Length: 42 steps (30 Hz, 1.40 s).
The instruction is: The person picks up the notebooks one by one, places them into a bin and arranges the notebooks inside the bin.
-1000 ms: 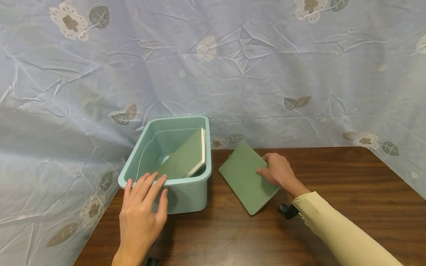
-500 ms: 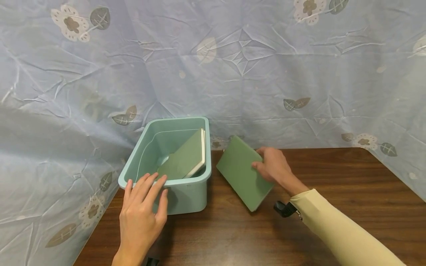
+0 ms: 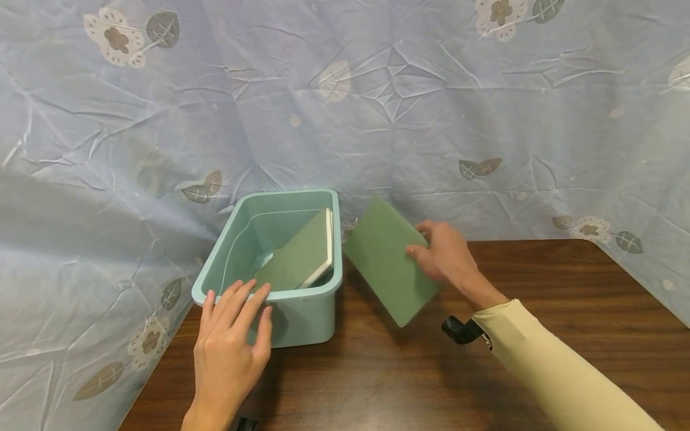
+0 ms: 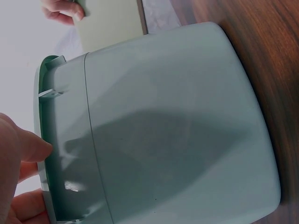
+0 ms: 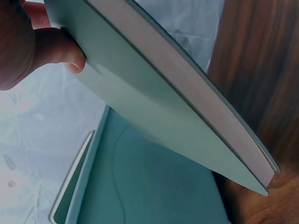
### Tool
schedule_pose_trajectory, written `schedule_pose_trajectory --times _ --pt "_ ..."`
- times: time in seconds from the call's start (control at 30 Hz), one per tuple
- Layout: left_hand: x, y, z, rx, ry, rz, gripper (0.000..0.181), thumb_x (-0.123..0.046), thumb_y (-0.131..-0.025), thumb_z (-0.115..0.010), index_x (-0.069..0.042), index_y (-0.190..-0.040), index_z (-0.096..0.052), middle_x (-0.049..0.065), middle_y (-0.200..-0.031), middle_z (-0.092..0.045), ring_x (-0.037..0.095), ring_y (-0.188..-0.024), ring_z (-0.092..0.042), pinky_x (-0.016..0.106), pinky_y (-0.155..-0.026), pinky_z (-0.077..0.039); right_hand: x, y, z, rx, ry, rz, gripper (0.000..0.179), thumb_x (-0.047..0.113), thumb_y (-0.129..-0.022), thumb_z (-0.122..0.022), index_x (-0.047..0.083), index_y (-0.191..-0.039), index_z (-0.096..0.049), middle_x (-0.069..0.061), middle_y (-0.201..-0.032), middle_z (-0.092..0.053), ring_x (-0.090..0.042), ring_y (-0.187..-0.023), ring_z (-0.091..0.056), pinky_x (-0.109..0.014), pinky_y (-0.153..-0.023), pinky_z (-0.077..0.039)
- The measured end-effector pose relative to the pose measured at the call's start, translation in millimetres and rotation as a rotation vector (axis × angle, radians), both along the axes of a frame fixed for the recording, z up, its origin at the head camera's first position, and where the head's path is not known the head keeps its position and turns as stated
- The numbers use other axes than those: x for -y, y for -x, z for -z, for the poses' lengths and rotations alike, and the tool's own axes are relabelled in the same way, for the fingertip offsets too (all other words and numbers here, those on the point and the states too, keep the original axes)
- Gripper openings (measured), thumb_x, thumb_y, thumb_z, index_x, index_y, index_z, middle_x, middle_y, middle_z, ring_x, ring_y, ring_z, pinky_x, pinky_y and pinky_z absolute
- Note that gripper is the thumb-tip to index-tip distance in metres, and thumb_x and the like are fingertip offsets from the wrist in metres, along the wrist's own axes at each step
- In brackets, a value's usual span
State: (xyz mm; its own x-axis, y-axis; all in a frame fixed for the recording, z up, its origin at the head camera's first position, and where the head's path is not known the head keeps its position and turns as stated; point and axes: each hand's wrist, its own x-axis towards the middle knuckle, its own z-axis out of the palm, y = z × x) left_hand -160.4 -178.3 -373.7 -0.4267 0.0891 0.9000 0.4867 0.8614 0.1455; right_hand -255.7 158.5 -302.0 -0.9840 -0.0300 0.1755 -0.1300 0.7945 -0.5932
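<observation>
My right hand [image 3: 447, 254] grips a green hardcover book [image 3: 390, 260] by its upper right side, thumb across the front cover. The book hangs tilted above the table, just right of a light teal plastic bin [image 3: 307, 320]. Its pale page edges [image 5: 201, 100] show in the right wrist view. A second green book [image 3: 296, 254] leans inside the bin against the right wall. My left hand [image 3: 229, 350] rests its loosely extended fingers on the bin's near rim. In the left wrist view, the left thumb [image 4: 35, 147] lies at the rim's outer edge.
The bin stands at the left of a dark brown wooden table [image 3: 539, 311]. A bluish-grey floral cloth [image 3: 409, 120] hangs behind the table and along its left side. A black wrist device [image 3: 460, 329] sits under the right sleeve [image 3: 555, 359].
My right hand has lifted the green book off the table, raising it and bringing it slightly left toward the bin. The left hand and the bin have stayed in place.
</observation>
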Motion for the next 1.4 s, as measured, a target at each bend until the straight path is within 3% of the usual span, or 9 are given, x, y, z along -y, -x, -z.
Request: schedule_pose_trajectory --times 0.23,0.63,1.03,1.4 --pt "-0.3 -0.6 -0.4 0.004 0.005 0.000 0.031 -0.018 -0.089 -0.063 -0.011 -0.119 -0.072 0.011 -0.119 -0.070 0.035 -0.117 -0.061 0.065 -0.107 -0.036 2 -4.2 -9.1 -0.086 0.019 -0.012 0.043 0.022 -0.091 -0.070 0.006 -0.130 -0.061 -0.019 -0.106 -0.069 -0.027 -0.078 -0.071 -0.033 -0.059 -0.060" --pt "-0.6 -1.7 -0.1 0.026 -0.005 0.001 0.032 -0.018 -0.089 -0.064 -0.012 -0.119 -0.072 0.011 -0.120 -0.070 0.034 -0.117 -0.061 0.064 -0.109 -0.034 14 -15.6 -26.4 -0.285 -0.090 -0.026 0.041 0.020 -0.088 -0.072 0.005 -0.125 -0.065 -0.016 -0.099 -0.063 -0.029 -0.087 -0.057 -0.040 -0.071 -0.051" --pt "-0.3 -0.7 -0.4 0.021 -0.001 0.000 0.032 -0.017 -0.089 -0.064 -0.011 -0.119 -0.072 0.012 -0.120 -0.070 0.035 -0.117 -0.061 0.064 -0.109 -0.035 12 -17.6 -48.2 -0.285 -0.123 -0.032 0.040 0.019 -0.090 -0.070 0.005 -0.128 -0.064 -0.018 -0.103 -0.062 -0.032 -0.088 -0.061 -0.042 -0.070 -0.056" --pt "-0.8 -1.8 -0.7 0.031 -0.009 0.008 0.032 -0.017 -0.089 -0.063 -0.012 -0.119 -0.072 0.010 -0.120 -0.070 0.034 -0.117 -0.061 0.063 -0.110 -0.034 6 -19.4 -68.4 -0.309 -0.052 -0.003 0.040 0.019 -0.088 -0.071 0.006 -0.125 -0.065 -0.021 -0.103 -0.061 -0.034 -0.094 -0.059 -0.044 -0.076 -0.052"
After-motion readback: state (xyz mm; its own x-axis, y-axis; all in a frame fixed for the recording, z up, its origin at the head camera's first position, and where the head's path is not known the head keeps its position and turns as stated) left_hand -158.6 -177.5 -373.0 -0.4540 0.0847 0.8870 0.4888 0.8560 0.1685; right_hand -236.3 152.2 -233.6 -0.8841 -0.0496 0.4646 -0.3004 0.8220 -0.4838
